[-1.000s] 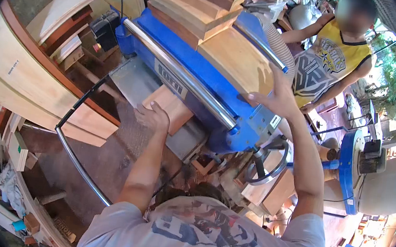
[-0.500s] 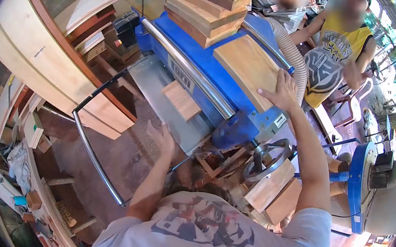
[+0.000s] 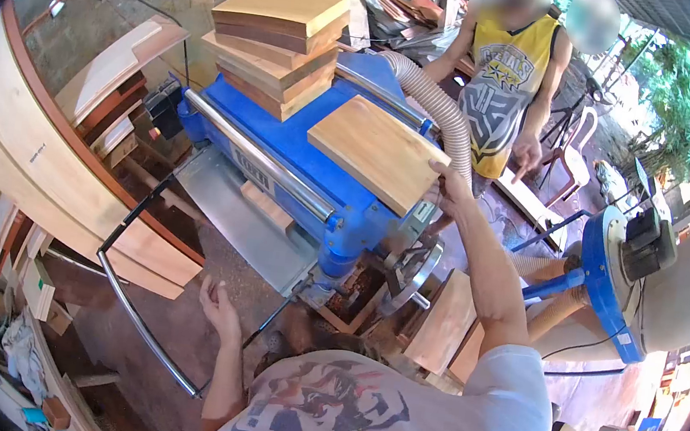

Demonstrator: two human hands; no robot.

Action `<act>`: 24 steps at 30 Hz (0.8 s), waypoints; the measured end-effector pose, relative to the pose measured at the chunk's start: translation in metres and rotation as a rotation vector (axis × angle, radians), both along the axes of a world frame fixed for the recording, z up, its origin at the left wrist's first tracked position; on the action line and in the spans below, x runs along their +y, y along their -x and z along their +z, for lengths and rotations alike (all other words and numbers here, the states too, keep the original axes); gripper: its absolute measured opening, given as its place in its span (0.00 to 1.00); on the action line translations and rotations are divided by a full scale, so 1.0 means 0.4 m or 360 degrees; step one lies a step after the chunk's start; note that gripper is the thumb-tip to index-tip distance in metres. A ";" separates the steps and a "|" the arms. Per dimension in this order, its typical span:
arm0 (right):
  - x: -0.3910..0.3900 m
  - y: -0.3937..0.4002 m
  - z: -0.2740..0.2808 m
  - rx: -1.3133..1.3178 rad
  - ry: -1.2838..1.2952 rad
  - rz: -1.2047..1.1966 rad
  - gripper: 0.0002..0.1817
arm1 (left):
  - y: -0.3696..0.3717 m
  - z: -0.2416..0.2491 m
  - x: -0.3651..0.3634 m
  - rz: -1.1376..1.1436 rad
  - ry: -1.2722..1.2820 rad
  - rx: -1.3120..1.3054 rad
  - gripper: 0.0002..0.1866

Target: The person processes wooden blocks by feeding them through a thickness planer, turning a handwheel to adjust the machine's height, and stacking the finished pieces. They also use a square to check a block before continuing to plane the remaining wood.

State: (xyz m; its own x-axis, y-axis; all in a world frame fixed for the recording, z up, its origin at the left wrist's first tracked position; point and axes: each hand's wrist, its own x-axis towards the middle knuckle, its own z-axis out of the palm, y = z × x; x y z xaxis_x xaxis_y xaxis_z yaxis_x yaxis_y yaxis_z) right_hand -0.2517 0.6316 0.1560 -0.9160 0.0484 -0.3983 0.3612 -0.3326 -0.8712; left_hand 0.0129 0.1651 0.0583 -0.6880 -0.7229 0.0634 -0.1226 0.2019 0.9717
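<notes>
A thickness planer (image 3: 345, 143) with a blue top stands in front of me. On its top lies a thick wooden board (image 3: 382, 152), its near right end gripped by my right hand (image 3: 454, 187), thumb above. My left hand (image 3: 221, 308) is in the air beside the planer's metal bed (image 3: 245, 230), holding nothing, its fingers loosely curled and apart. On that bed a smaller wood block (image 3: 265, 205) lies partly under the planer's body; its far part is hidden.
Several boards form a stack (image 3: 274, 54) on the planer's far left. Long panels (image 3: 71, 150) lean at left. A handwheel (image 3: 415, 275), ribbed hose (image 3: 435, 98) and blue dust collector (image 3: 606, 279) are at right. Another person (image 3: 505, 80) in a yellow top stands behind the planer.
The small block has slid farther under the planer. My left hand has drawn back from the bed. My right hand has shifted from the board's top to its end. The view has moved.
</notes>
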 end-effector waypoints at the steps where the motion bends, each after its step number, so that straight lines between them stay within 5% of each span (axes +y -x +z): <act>1: -0.027 -0.031 0.053 0.0065 0.0004 -0.0088 0.26 | 0.002 0.009 -0.004 -0.0029 0.0002 0.0050 0.22; 6: 0.011 -0.064 0.208 0.0522 -0.0409 -0.0386 0.20 | -0.014 0.041 -0.064 -0.0069 -0.0664 0.0231 0.19; 7: -0.074 -0.170 0.351 0.0673 -0.0412 -0.0380 0.23 | -0.014 0.066 -0.070 -0.0087 -0.0777 0.0256 0.19; 11: -0.082 -0.252 0.459 0.1073 -0.0401 -0.0368 0.27 | 0.009 0.195 -0.089 -0.0374 -0.0812 0.0440 0.29; 16: -0.208 -0.353 0.510 0.1062 -0.0442 0.0020 0.26 | 0.071 0.371 -0.163 -0.1239 -0.1006 0.0782 0.41; 18: -0.291 -0.391 0.450 0.1036 -0.0860 -0.0179 0.23 | 0.084 0.419 -0.166 -0.1463 -0.0994 0.0736 0.49; 19: -0.357 -0.415 0.464 0.1058 -0.0827 0.0088 0.22 | 0.072 0.410 -0.189 -0.1654 -0.1032 0.0754 0.52; 21: -0.469 -0.437 0.447 0.1023 -0.0844 0.0613 0.20 | 0.018 0.396 -0.199 -0.1398 -0.0463 0.0249 0.48; 24: -0.601 -0.468 0.409 0.0776 -0.0962 0.0962 0.27 | -0.088 0.234 -0.204 -0.0821 -0.1341 0.0247 0.41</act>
